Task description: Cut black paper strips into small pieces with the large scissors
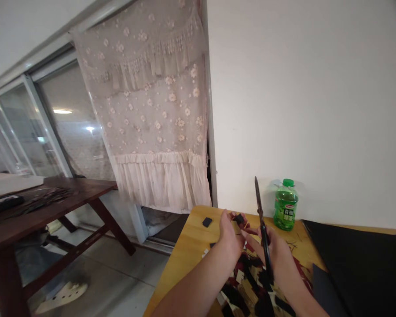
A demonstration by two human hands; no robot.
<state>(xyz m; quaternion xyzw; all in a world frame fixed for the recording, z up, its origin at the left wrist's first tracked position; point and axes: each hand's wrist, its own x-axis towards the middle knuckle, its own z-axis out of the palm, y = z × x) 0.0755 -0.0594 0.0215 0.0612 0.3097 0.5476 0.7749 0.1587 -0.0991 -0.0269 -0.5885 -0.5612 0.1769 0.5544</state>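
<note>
Two grips, both closed: over the bench, the left hand pinches a small black piece and the right hand holds scissors pointing up. Positioning the piece, I'd judge; any snip would call for tipping them toward it.

Is a yellow wooden table. Carries mixed scraps, a small black piece, a green bottle and a black sheet.

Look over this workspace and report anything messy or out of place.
The scraps look untidy: black, red and tan bits jumbled in a loose heap on the yellow table. One black piece lies apart, near the table's far left corner. No spill shows.
</note>
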